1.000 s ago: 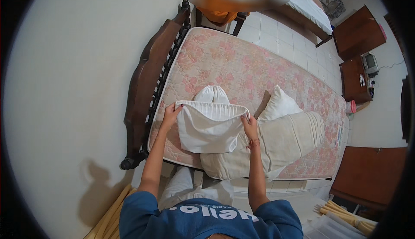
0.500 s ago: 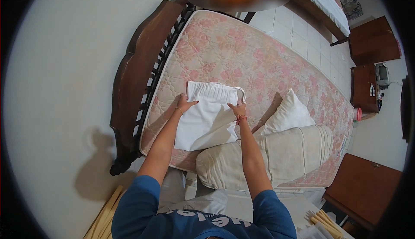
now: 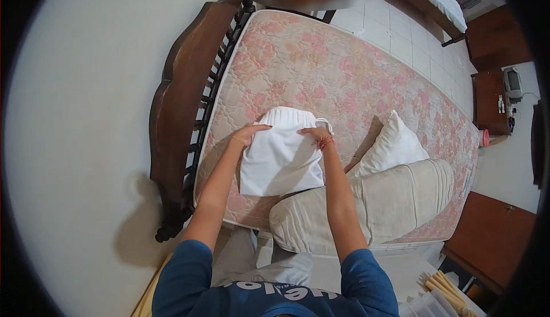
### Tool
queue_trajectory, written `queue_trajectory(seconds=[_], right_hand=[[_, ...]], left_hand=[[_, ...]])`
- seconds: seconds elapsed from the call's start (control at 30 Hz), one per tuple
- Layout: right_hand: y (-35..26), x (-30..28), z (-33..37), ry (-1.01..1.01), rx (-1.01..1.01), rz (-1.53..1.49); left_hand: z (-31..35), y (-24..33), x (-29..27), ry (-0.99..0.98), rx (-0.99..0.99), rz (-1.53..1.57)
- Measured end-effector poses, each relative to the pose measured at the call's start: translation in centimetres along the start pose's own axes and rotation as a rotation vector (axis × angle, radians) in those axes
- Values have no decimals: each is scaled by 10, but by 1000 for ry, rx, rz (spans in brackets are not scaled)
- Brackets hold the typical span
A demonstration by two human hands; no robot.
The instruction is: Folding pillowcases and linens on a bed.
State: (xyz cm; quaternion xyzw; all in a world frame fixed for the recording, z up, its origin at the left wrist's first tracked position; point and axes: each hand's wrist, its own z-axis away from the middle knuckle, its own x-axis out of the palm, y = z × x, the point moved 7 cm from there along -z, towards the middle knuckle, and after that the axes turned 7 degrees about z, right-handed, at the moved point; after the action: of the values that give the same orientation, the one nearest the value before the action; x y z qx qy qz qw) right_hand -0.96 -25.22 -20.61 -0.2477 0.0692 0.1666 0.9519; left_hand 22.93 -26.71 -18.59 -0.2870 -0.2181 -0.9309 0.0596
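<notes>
A white cloth drawstring bag (image 3: 281, 159) lies on the floral mattress (image 3: 298, 48), its gathered edge on the far side and a cord loop at its far right corner. My left hand (image 3: 250, 134) grips the left side of the bag, thumb on top and the other fingers mostly hidden beneath. On the right side, my right hand (image 3: 316, 136) holds the cloth the same way, close to the cord loop. The cloth between my hands is slightly bunched.
A long beige bolster (image 3: 366, 205) and a white pillow (image 3: 392, 148) lie to the right on the mattress. The dark wooden headboard (image 3: 177, 99) stands along the left. Farther right are a wooden cabinet (image 3: 490, 102) and another bed (image 3: 435, 8).
My hands have drawn closer together, pulling the bag's sides inward so its gathered edge is narrower and rounded. The whole view has shifted slightly.
</notes>
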Motion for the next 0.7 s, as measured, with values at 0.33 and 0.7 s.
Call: queue_trajectory(seconds=[0.33,0.7], right_hand=[[-150,-20,190,-120,-821,-575],[26,67,103,-188,-432,-160]], left_hand=[[169,120,18,10,667,36],[130,-36,-71,161,412,-61]])
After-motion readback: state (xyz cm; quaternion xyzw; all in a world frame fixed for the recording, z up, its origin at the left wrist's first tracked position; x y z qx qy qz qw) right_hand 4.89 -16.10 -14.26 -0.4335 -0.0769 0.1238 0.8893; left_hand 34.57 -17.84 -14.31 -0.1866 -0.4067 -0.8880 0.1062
